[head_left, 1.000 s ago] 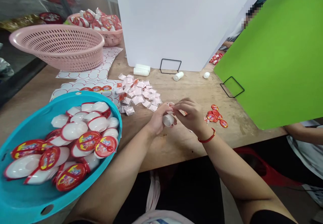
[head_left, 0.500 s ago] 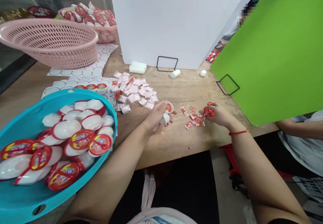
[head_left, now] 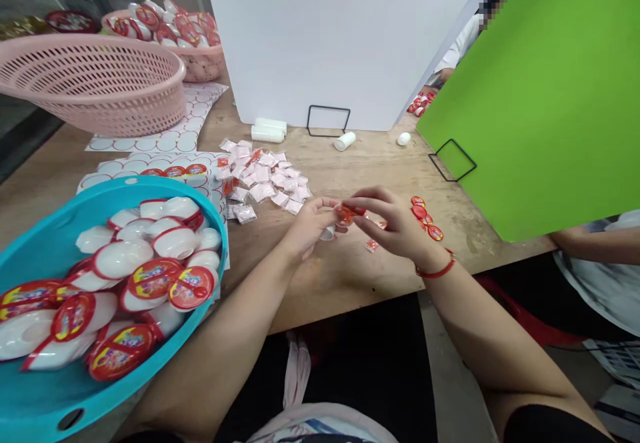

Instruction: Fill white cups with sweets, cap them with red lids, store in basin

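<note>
My left hand (head_left: 313, 226) is closed around a small white cup (head_left: 327, 232) and a second cup whose opening faces up. Over that opening, my right hand (head_left: 387, 220) pinches something red (head_left: 345, 213), partly hidden by the fingers. Small red packets (head_left: 371, 245) lie beneath my right hand. Several round red discs (head_left: 419, 212) are on the table just right of it. A pile of pale pink packets (head_left: 263, 175) lies beyond my left hand.
A blue basin (head_left: 223, 230) of filled white cups stands at left, pink baskets (head_left: 100, 106) behind it. White (head_left: 320, 36) and green (head_left: 545, 96) boards stand upright on the table (head_left: 305, 296). White cups (head_left: 345, 141) lie near the white board. Another person's arm (head_left: 590, 246) shows at right.
My right hand has moved left from the red discs to the cup in my left hand. The discs now lie uncovered on the table. My left hand has stayed nearly in place.
</note>
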Available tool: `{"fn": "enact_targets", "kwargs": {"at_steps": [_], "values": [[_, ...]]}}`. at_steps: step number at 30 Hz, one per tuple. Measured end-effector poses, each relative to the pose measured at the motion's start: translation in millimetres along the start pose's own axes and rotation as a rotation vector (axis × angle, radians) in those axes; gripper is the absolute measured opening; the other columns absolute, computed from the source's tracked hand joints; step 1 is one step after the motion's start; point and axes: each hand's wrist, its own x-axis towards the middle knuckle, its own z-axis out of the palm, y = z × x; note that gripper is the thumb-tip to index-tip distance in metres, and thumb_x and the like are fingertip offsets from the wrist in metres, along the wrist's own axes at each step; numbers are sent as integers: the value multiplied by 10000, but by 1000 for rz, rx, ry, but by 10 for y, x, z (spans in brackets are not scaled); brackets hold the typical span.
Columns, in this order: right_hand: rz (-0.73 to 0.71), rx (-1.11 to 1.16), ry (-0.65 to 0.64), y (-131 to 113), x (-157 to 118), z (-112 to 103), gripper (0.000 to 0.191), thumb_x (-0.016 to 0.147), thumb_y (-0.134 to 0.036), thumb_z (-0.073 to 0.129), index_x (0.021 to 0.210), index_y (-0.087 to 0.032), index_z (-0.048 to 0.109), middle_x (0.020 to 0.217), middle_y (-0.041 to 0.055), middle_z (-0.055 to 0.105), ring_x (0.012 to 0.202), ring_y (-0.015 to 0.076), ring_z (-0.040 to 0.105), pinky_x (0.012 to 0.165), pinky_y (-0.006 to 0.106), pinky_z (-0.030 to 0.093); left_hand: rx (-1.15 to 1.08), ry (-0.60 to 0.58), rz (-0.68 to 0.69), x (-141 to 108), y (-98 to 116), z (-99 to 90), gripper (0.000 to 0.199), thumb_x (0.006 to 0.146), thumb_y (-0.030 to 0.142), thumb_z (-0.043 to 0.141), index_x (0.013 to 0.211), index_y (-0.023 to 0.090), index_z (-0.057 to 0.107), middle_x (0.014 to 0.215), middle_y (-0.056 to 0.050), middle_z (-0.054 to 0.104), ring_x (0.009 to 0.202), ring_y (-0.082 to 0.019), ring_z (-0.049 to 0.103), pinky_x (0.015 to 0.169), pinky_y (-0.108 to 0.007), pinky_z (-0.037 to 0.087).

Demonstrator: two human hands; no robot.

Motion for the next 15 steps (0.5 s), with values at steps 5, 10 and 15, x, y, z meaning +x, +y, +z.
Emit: {"fn": "enact_targets", "kwargs": {"at_steps": [5, 10, 15], "values": [[-134, 26, -192, 44, 185, 167, 393, 981, -367, 628, 1366, -292, 615, 1176, 94, 592, 1087, 229, 633, 974, 428, 571, 37, -85, 17, -5, 24, -13, 121, 679, 194, 729, 790, 157, 698, 769, -53, 724, 544, -101, 625, 495, -189, 434], [-116, 45, -225, 187, 124, 97, 482, 899, -436, 745, 1341, -297, 611, 1129, 79, 585, 1008, 222, 635, 899, 403, 591, 138, -137, -25, -37, 75, 7, 85, 693, 236, 721, 760, 183, 722, 672, -21, 656, 522, -105, 563, 445, -191, 391], [-20, 92, -201, 232, 55, 35, 338, 951, -454, 668, 1215, -243, 680, 1070, 80, 630, 904, 192, 649, 733, 324, 581, 80, -259, -97, -58, 73, -33, 206, 754, 375, 731, 832, 187, 769, 828, -86, 710, 640, -158, 601, 426, -213, 415]]}}
